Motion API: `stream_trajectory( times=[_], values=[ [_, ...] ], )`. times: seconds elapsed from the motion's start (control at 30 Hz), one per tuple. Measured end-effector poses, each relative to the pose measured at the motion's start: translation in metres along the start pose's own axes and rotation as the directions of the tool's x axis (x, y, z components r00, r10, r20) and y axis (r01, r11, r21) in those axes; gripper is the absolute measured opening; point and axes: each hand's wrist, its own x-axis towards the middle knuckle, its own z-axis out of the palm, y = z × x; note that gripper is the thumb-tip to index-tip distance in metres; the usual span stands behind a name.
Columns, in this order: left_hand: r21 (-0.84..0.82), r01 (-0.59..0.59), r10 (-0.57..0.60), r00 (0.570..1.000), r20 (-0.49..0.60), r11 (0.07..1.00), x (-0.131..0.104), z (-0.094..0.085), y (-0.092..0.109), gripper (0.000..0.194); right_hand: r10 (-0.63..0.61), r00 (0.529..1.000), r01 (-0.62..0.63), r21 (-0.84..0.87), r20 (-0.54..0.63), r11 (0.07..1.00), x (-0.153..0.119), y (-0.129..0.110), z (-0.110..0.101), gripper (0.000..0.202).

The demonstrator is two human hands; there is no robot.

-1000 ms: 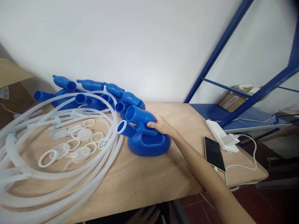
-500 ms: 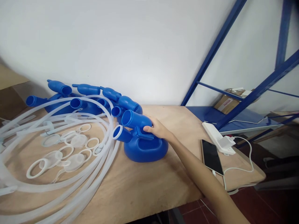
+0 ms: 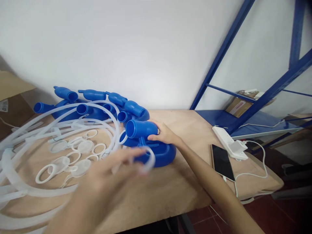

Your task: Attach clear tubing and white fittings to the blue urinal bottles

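Note:
A blue plastic urinal bottle (image 3: 168, 153) stands on the table, partly covered by my left hand. A translucent white ring (image 3: 121, 137) sits round its neck. My right hand (image 3: 162, 132) is wrapped round the rear of a blue tubular piece (image 3: 142, 129), which lies over the bottle's handle with its open mouth facing left. Blurred by motion, my left hand (image 3: 104, 177) is in front of the bottle, pinching a translucent white ring (image 3: 151, 159) at the fingertips. Whether a cap hangs from that ring I cannot tell.
Coiled translucent tubing (image 3: 31, 191) covers the table's left side, around several loose rings and caps (image 3: 84, 147). More blue bottles (image 3: 95, 112) line the wall. At right lie a phone (image 3: 222, 162) and a white power strip (image 3: 223, 138), beside a blue metal rack (image 3: 219, 58).
My left hand has come into view from below, bringing a white ring in front of the bottle. My right hand keeps its hold on the tubular piece, which has turned slightly.

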Motion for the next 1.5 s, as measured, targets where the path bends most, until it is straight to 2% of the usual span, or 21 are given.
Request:
stream_trajectory(
  times=[0.03,0.07,0.1,0.13,0.17,0.23,0.33,0.4,0.53,0.63,0.77,0.87,0.97,1.1,1.17,1.33,1.4,1.5],
  values=[
    [0.040,0.002,0.002,0.995,-0.095,0.999,0.015,-0.013,-0.009,0.014,-0.006,1.000,0.006,-0.024,-0.008,1.000,0.000,-0.001,0.000,0.070],
    [0.111,0.014,0.014,0.968,-0.250,0.994,0.030,-0.024,-0.017,0.015,-0.010,1.000,0.009,-0.040,-0.019,0.999,0.000,-0.002,0.000,0.071],
    [0.156,0.035,0.019,0.944,-0.330,0.987,0.044,-0.031,-0.025,0.024,-0.009,0.999,0.007,-0.045,-0.034,0.999,0.001,-0.002,0.000,0.072],
    [0.183,0.052,0.016,0.937,-0.349,0.982,0.057,-0.036,-0.032,0.033,-0.004,0.999,0.002,-0.039,-0.050,0.999,0.001,-0.002,0.000,0.071],
    [0.190,0.061,0.006,0.942,-0.336,0.980,0.068,-0.039,-0.038,0.042,0.003,0.998,-0.005,-0.024,-0.068,1.000,0.001,-0.001,0.001,0.071],
    [0.148,0.066,-0.035,0.979,-0.199,0.987,0.084,-0.040,-0.046,0.053,0.011,0.995,-0.009,0.023,-0.094,1.000,0.001,0.002,0.001,0.069],
    [0.025,0.096,-0.097,0.995,0.021,0.995,0.094,-0.037,-0.050,0.054,0.014,0.996,-0.003,0.133,-0.083,0.991,0.002,0.007,0.003,0.067],
    [-0.045,0.149,-0.147,0.988,0.045,0.988,0.096,-0.035,-0.051,0.053,0.028,0.997,-0.014,0.202,-0.070,0.979,0.002,0.008,0.003,0.066],
    [-0.027,0.215,-0.215,0.977,-0.001,0.976,0.098,-0.033,-0.053,0.084,0.060,0.994,-0.038,0.229,-0.093,0.973,0.001,0.008,0.004,0.062],
    [0.070,0.193,-0.196,0.980,0.044,0.979,0.099,-0.032,-0.057,0.078,0.089,0.991,-0.062,0.253,-0.097,0.966,0.001,0.007,0.004,0.059],
    [0.103,0.172,-0.180,0.981,0.075,0.980,0.099,-0.031,-0.060,0.071,0.086,0.993,-0.061,0.254,-0.086,0.965,0.000,0.008,0.004,0.059],
    [0.157,0.138,-0.156,0.982,0.111,0.978,0.098,-0.021,-0.057,0.066,0.072,0.994,-0.050,0.251,-0.079,0.967,0.000,0.009,0.004,0.061],
    [0.164,0.088,-0.101,0.992,0.078,0.983,0.098,-0.001,-0.057,0.059,0.056,0.993,-0.033,0.224,-0.099,0.974,-0.001,0.012,0.004,0.060],
    [0.006,-0.046,0.046,0.993,-0.107,0.999,0.098,0.028,-0.063,0.054,0.001,0.989,0.023,0.159,-0.147,0.987,-0.001,0.013,0.003,0.057],
    [-0.002,-0.097,0.095,0.983,-0.158,0.995,0.096,0.035,-0.066,0.048,-0.015,0.987,0.032,0.107,-0.159,0.994,-0.002,0.009,0.000,0.061],
    [0.029,-0.168,0.171,0.965,-0.199,0.985,0.092,0.035,-0.066,0.045,-0.013,0.984,0.013,-0.002,-0.178,1.000,-0.003,-0.011,-0.009,0.059],
    [0.041,-0.210,0.214,0.957,-0.196,0.977,0.091,0.030,-0.062,0.045,0.022,0.989,-0.010,0.081,-0.145,0.997,-0.003,-0.018,-0.011,0.056],
    [0.078,-0.273,0.282,0.948,-0.148,0.959,0.089,0.022,-0.053,0.048,0.082,0.997,-0.075,0.336,-0.005,0.939,-0.001,-0.025,-0.011,0.055]
  ],
)
